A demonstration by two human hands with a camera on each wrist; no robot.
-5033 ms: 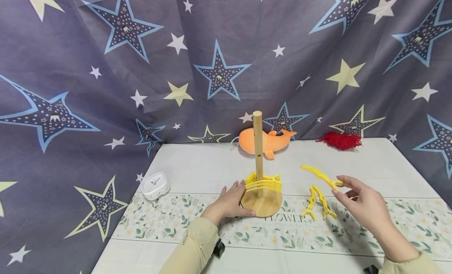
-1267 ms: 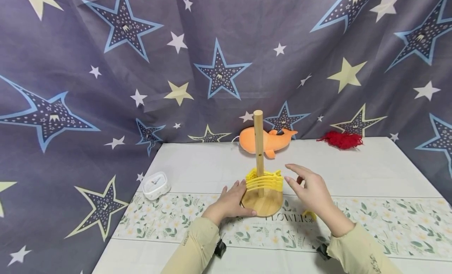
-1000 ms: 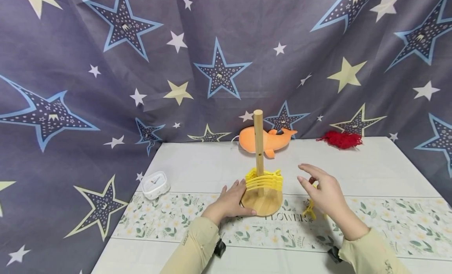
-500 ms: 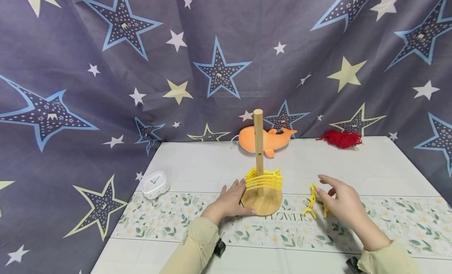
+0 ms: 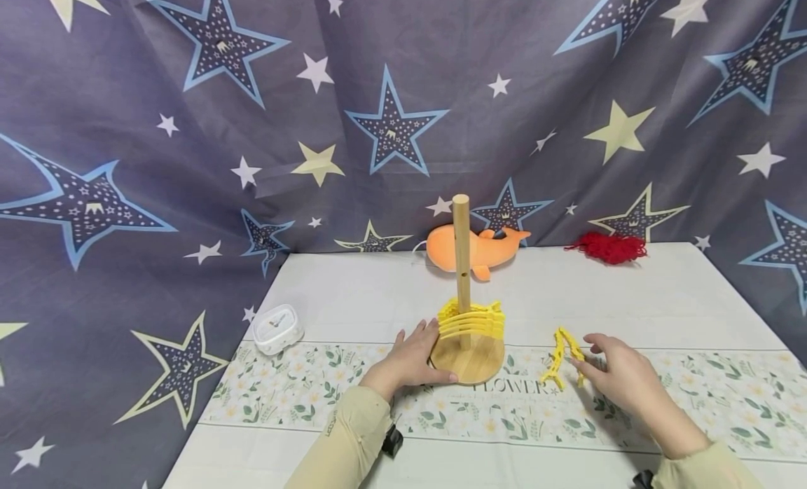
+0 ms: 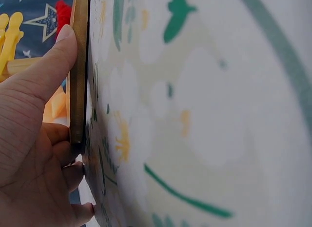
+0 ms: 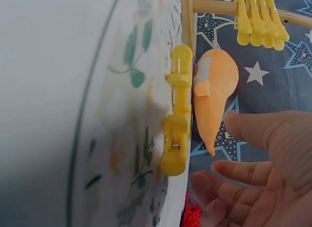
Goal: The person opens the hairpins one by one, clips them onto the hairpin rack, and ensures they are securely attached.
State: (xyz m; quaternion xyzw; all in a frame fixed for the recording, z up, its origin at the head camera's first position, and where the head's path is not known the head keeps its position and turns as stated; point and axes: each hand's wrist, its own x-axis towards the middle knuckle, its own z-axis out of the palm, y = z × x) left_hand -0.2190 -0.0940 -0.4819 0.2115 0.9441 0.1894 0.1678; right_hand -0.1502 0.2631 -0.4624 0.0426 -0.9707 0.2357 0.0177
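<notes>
My left hand [image 5: 408, 359] holds the round base [image 5: 471, 366] of a wooden stand, its thumb over the front edge and fingers along the left side. In the left wrist view, that thumb presses the base's rim [image 6: 78, 90]. Several yellow alligator hair clips [image 5: 473, 322] sit in a row low on the post [image 5: 462, 265]; the right wrist view has them hanging from a peg [image 7: 217, 6]. Two more yellow clips [image 5: 556, 359] lie on the table at the right, tips together. Beside them my right hand [image 5: 624, 377] hovers with loosely spread fingers, covering part of the nearer clip.
An orange plush whale [image 5: 501, 252] lies behind the stand. Red yarn [image 5: 608, 248] is at the back right, and a small white clock [image 5: 277, 330] stands at the left. A flowered runner [image 5: 315, 391] crosses the white table [image 5: 353, 286] before a star-patterned curtain [image 5: 391, 40].
Five seconds ago my right hand held a yellow clip; the stand's row has since grown. The hand has drawn back right and down from the stand to the clips. My left hand stays put.
</notes>
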